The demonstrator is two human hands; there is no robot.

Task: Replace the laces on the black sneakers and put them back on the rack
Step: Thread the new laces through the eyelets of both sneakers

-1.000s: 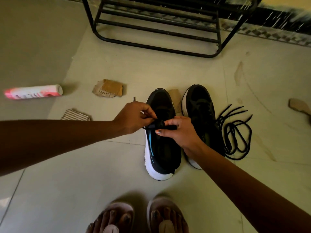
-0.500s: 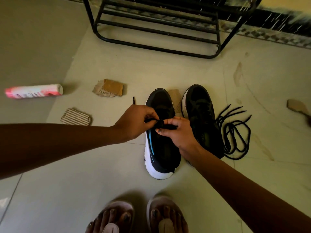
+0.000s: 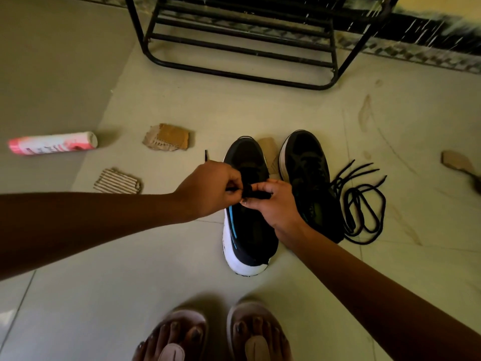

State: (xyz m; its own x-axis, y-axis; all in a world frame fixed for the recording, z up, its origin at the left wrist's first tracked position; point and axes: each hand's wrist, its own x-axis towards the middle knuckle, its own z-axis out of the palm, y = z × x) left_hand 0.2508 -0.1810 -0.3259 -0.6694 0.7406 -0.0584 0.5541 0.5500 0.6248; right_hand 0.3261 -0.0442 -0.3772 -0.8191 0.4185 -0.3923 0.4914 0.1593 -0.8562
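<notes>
Cardboard scraps [image 3: 166,137] and loose laces [image 3: 361,204] beside sneakers [image 3: 250,230], before rack [image 3: 242,43].

No readable txt anywhere. Only candidate: pink/white tube [image 3: 53,143] lying on floor, left side. It has dark print marks on its white band, but too small + blurred to make out a single letter. Near sneaker [image 3: 247,225] has blue stripe on its side, no logo or wordmark legible. Far sneaker [image 3: 309,183] shows a greenish patch inside the heel, could be an insole label, can't read it. No nums or signs on the rack [image 3: 242,43] either.
</notes>
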